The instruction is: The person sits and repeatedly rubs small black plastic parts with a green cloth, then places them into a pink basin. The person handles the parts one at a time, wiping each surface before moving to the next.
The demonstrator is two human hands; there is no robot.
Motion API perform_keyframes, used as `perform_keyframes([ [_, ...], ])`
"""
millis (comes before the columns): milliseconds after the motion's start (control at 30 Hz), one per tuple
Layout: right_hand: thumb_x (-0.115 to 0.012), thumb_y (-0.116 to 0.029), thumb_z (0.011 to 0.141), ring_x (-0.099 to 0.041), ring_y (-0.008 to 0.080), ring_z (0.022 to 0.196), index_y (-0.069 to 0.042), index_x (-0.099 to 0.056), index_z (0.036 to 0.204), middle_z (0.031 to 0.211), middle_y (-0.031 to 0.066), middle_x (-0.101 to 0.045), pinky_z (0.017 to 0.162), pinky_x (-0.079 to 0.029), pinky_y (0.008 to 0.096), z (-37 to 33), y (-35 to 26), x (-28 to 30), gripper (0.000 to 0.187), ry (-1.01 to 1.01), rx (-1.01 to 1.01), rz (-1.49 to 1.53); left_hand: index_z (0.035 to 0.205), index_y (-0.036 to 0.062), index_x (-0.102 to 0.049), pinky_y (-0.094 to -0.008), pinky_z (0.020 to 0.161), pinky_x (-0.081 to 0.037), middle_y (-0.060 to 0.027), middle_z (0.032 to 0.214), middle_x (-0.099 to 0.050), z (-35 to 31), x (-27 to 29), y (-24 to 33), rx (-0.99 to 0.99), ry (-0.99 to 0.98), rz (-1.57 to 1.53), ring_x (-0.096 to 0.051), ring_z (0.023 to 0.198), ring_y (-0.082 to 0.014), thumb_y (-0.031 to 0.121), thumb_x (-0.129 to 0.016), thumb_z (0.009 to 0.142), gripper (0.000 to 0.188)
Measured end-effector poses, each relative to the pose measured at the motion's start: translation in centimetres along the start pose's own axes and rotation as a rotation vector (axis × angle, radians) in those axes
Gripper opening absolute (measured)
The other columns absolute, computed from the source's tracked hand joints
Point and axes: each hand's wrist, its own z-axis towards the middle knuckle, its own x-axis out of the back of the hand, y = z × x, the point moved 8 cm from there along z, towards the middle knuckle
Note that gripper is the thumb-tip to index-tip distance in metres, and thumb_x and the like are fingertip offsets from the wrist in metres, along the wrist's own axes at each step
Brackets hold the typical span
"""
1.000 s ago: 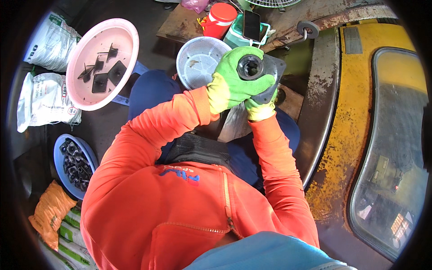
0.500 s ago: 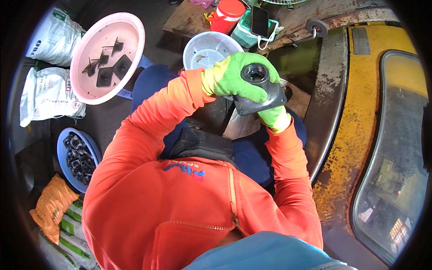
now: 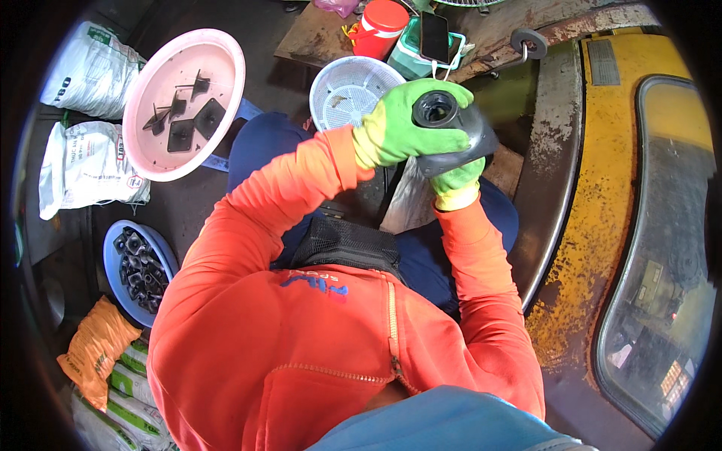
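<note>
Both of my hands wear green gloves and hold one black part with a square flange and a round hollow neck (image 3: 468,143). My left hand (image 3: 402,124) wraps around the neck, its fingers and thumb on either side of the round opening. Below the flange, my right hand (image 3: 459,177) grips the part from the underside; most of its fingers are hidden behind it. The open neck faces up toward me, and the flange tilts down to the right. Just beyond my left hand stands a white perforated basket (image 3: 338,90).
A pink basin (image 3: 143,83) with several black flanged parts sits at the left. Below it, a blue basin (image 3: 113,263) holds many small black pieces. White sacks (image 3: 90,161) line the far left. A yellow machine (image 3: 579,263) with a window stands close at my right.
Both hands have shifted slightly to the right with the black part, which has turned and tipped a little. The rest of the scene has drifted slightly with the head.
</note>
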Motion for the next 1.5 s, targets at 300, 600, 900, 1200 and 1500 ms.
perform_keyframes([
  [300, -0.065, -0.016, 0.082, -0.064, 0.0202, 0.093, -0.004, -0.059, 0.11, 0.1, 0.0072, -0.065, 0.077, -0.051, 0.0326, 0.0, 0.6, 0.5, 0.031, 0.123, -0.229, 0.415, 0.113, 0.003, -0.059, -0.0338, 0.091, -0.049, -0.0118, 0.118, -0.062, -2.1, -0.8, 1.6, -0.165, 0.304, 0.108, -0.06, 0.106, -0.021, 0.017, -0.084, 0.07, 0.052],
  [600, -0.071, -0.014, 0.077, -0.063, 0.016, 0.087, -0.003, -0.059, 0.107, 0.096, 0.0062, -0.065, 0.075, -0.051, 0.0291, 1.8, -3.3, 0.5, 0.034, -0.162, -0.013, 0.095, 0.105, 0.004, -0.064, -0.0332, 0.086, -0.051, -0.0099, 0.106, -0.066, -1.8, 0.4, 1.3, -0.16, 0.228, 0.06, -0.063, 0.098, -0.0205, 0.023, -0.084, 0.067, 0.047],
  [900, -0.06, -0.016, 0.092, -0.057, 0.0136, 0.102, -0.004, -0.054, 0.121, 0.112, 0.0029, -0.059, 0.086, -0.048, 0.029, -1.0, -0.3, -1.1, 0.033, -0.335, -0.193, 0.463, 0.103, 0.0023, -0.062, -0.0348, 0.089, -0.049, -0.0119, 0.109, -0.066, -1.2, -0.5, 0.8, -0.166, -0.079, -0.025, -0.063, 0.102, -0.0216, 0.014, -0.08, 0.069, 0.04],
  [1200, -0.068, -0.017, 0.084, -0.06, 0.0176, 0.097, -0.004, -0.058, 0.115, 0.104, 0.0056, -0.062, 0.083, -0.049, 0.0313, -3.5, -0.4, -3.7, 0.034, -0.402, -0.268, 0.584, 0.102, 0.0029, -0.064, -0.0405, 0.096, -0.045, -0.0128, 0.11, -0.067, -1.9, -3.2, 0.8, -0.154, -0.66, -0.354, -0.062, 0.105, -0.0277, 0.022, -0.085, 0.062, 0.049],
  [1500, -0.072, -0.016, 0.082, -0.061, 0.0207, 0.102, -0.004, -0.06, 0.115, 0.11, 0.0076, -0.062, 0.087, -0.049, 0.0346, 1.7, -0.9, 0.6, 0.037, -0.067, -0.007, 0.142, 0.132, 0.0069, -0.052, -0.0391, 0.112, -0.029, -0.0147, 0.143, -0.044, 1.7, 1.4, 1.0, -0.153, -0.223, 0.289, -0.038, 0.135, -0.0269, 0.03, -0.084, 0.064, 0.079],
])
